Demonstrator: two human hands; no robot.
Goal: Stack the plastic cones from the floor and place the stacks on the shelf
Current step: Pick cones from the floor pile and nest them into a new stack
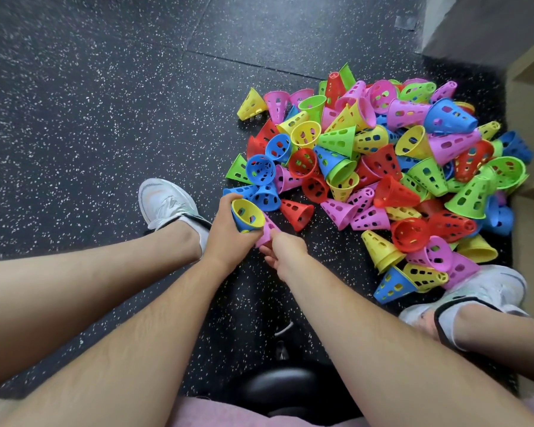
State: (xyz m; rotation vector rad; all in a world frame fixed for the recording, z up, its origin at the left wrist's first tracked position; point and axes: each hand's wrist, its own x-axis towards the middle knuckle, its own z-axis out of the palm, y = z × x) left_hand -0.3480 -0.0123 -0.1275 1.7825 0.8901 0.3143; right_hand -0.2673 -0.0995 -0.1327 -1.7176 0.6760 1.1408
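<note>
A big heap of perforated plastic cones (383, 167) in red, blue, yellow, green and pink lies on the dark speckled floor to my right. My left hand (228, 235) grips a short stack (248, 215): a yellow cone nested inside a blue one, wide mouth facing up. My right hand (285, 249) pinches a pink cone (267, 229) just beside that stack, touching it. The wooden shelf (530, 75) stands at the right edge, behind the heap.
My two feet in white shoes (167, 201) (475, 297) flank the hands. A black stool seat (278, 392) shows between my legs. A grey wall corner (481, 23) rises at the top right. Floor tiles (90, 103) stretch away on the left.
</note>
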